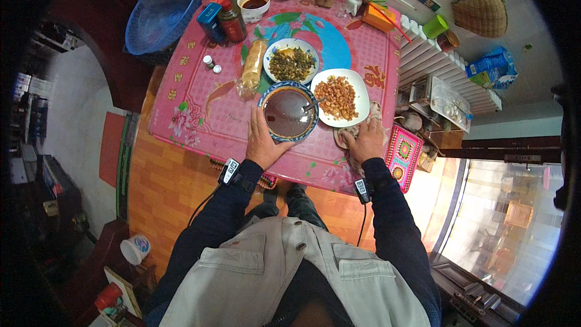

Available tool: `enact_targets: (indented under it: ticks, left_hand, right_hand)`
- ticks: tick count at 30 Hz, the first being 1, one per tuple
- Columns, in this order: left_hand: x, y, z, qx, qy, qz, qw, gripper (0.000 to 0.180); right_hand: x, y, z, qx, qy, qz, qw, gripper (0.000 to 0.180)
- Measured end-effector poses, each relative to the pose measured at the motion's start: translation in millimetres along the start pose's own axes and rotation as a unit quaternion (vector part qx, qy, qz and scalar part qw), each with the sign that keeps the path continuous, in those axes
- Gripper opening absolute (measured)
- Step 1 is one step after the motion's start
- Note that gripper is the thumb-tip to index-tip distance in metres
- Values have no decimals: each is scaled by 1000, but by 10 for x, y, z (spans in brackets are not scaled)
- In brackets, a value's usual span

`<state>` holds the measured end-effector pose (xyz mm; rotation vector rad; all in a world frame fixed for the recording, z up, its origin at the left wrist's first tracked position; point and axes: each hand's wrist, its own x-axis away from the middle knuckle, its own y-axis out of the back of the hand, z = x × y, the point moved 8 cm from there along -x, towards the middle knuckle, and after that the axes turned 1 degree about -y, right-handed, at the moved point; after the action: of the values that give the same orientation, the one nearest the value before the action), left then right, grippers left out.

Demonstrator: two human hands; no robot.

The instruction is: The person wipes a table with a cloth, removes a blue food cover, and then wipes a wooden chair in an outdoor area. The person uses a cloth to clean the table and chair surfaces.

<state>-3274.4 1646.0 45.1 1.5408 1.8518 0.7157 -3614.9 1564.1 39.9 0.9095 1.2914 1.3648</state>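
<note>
My left hand [264,139] curves round the near left side of a blue-patterned bowl [262,108], thumb and fingers against its wall. Dark brown liquid fills the bowl, and a spoon [313,105] leans on its right rim. Under my right hand [367,139] a crumpled patterned cloth [342,138] lies on the table, with my fingers pressed over it. Just beyond that hand is a white square plate [358,85] of reddish-brown peanut-like pieces. A round plate [270,52] of chopped dark green vegetables stands behind the bowl.
The pink patterned table [200,106] also bears a wrapped bread-like roll [252,68], a dark sauce bottle [232,23], a white bowl of dark sauce [253,3], and several jars at the back. A blue basket [163,12] stands left; a white radiator [417,42] runs along the right.
</note>
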Motion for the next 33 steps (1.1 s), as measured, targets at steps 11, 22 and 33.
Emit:
enact_targets:
  ticks: [11,22,33]
  left_hand:
    - [33,-18,-44,-20,12,-23,999,140]
    - [82,-79,-51,-32,17,-63,997,138]
    - [127,-223,-25,-43,13,-99,994,139]
  right_hand:
    - [23,-60,54,24,51,-32,998,76]
    - [21,-141,61,0,53,10,999,73]
    - [38,-147,86,14,109,-68,992,62]
